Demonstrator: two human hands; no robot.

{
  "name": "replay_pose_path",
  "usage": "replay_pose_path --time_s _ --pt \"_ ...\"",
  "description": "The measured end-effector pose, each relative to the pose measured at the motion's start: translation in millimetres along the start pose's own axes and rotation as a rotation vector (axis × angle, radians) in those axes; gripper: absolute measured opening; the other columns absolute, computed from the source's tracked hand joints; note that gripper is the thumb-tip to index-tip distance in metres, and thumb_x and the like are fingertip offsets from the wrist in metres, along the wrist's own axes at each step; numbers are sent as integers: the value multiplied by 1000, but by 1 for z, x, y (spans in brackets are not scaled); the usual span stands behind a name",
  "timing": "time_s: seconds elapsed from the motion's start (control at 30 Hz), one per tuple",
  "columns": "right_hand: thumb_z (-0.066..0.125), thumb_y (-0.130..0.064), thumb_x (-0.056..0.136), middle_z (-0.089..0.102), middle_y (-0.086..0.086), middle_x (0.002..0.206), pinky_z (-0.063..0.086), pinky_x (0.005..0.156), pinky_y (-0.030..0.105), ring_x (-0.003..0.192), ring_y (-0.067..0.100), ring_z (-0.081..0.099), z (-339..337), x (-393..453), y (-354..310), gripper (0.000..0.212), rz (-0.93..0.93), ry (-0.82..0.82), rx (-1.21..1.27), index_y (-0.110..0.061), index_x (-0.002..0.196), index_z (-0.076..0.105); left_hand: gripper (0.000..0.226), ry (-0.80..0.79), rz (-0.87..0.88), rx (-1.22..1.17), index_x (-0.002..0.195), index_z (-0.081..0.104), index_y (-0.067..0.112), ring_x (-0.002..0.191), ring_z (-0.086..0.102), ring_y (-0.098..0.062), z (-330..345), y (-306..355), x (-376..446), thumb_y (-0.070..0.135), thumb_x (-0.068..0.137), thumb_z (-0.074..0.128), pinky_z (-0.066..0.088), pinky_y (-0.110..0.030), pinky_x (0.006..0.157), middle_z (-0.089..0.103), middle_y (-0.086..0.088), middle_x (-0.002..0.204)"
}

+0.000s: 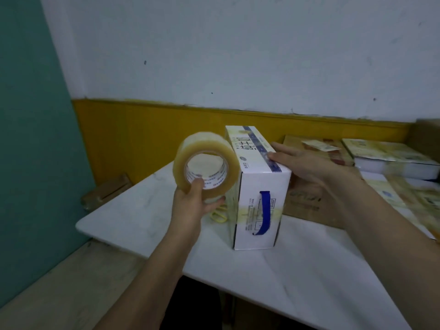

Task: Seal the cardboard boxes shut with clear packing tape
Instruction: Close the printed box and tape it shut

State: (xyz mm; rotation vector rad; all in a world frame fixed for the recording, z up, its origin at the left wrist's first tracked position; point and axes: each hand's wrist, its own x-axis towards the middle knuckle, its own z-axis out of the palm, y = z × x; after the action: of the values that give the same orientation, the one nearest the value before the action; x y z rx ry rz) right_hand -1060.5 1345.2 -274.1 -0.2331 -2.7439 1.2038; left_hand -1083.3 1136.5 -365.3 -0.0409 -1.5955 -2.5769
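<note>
On the white tabletop (pixel 147 210) in front of us stands the white milk carton box (pixel 260 186), upright on its narrow end, with its blue carry handle (pixel 264 211) facing us. We keep it upright so that the tape can travel round its sides without our lifting it. A band of clear tape (pixel 250 213) already crosses the near face over the handle, so we judge the wrap is partly done.

Our left hand (pixel 192 206) holds the roll of clear packing tape (pixel 204 166) up beside the box's left face, thumb hooked into the core and fingers curled under the outer rim; a strip appears to run from the roll down to the box edge, though it is too clear to follow surely. We hold the roll close to keep that strip taut.

Our right hand (pixel 307 163) lies on the top right edge of the box, fingers straight and thumb on the top face, bracing it against the pull of the tape.

Yellow-handled scissors (pixel 217 216) lie on the table just behind our left hand, within reach for the cut. More boxes (pixel 390 156) lie stacked to the right, blurred.
</note>
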Motion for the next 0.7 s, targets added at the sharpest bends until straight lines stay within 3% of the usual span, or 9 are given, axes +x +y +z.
replay_pose_path --time_s 0.1,0.17,0.27,0.37,0.43,0.5,0.53,0.6,0.7 --pt "49 -44 101 45 -7 150 42 48 12 75 -4 45 3 1 -6 49 -67 21 -73 -47 148 36 19 -37 -53 -20 114 57 28 102 67 -26 -5 -5 5 13 102 53 63 -50 77 65 -1 120" --pt "50 -38 102 52 -6 139 41 52 18 78 0 48 3 7 -11 35 -115 48 -171 -47 136 54 17 -44 -24 16 111 59 26 100 69 -26 -10 -6 11 12 103 51 63 -47 72 66 -3 119" --pt "49 -37 103 60 -8 114 45 59 21 82 8 55 1 11 -15 27 -121 62 -303 -44 123 66 25 -56 -30 142 128 58 15 100 72 -28 -26 -27 8 13 105 49 63 -43 68 68 -11 123" --pt "51 -51 98 61 -5 118 46 69 25 87 10 57 -1 8 -21 30 -82 14 -305 -42 123 66 29 -43 -46 208 133 55 13 107 67 -31 -37 -43 2 12 104 51 63 -41 65 65 -11 124" --pt "49 -69 90 59 1 130 45 76 31 99 17 59 2 7 -34 59 -75 -71 -389 -30 133 60 28 -33 16 257 130 51 14 105 65 -26 -38 -38 12 9 103 52 63 -38 62 63 -7 120" --pt "48 -76 85 55 5 134 45 81 33 107 24 57 16 7 -47 88 -44 -124 -487 -18 149 35 23 -76 76 347 124 48 15 103 65 -18 -37 -27 18 8 102 52 63 -35 61 62 -4 115" --pt "53 -72 85 57 3 123 45 74 31 97 21 57 22 8 -50 91 -31 -106 -469 -15 150 26 24 -94 91 380 124 48 14 103 64 -17 -36 -24 20 8 101 52 63 -36 64 62 -4 115" --pt "63 -57 87 53 -3 94 43 58 27 78 11 51 25 12 -48 79 0 -25 -350 -12 144 30 28 -110 74 419 126 49 15 104 64 -17 -35 -21 21 12 99 55 63 -40 71 62 -5 117" --pt "70 -45 85 51 -4 95 49 70 33 80 15 51 13 10 -37 63 31 48 -134 -15 135 48 38 -100 72 470 117 57 23 104 66 -20 -29 -20 13 35 82 64 61 -49 86 67 -5 115"
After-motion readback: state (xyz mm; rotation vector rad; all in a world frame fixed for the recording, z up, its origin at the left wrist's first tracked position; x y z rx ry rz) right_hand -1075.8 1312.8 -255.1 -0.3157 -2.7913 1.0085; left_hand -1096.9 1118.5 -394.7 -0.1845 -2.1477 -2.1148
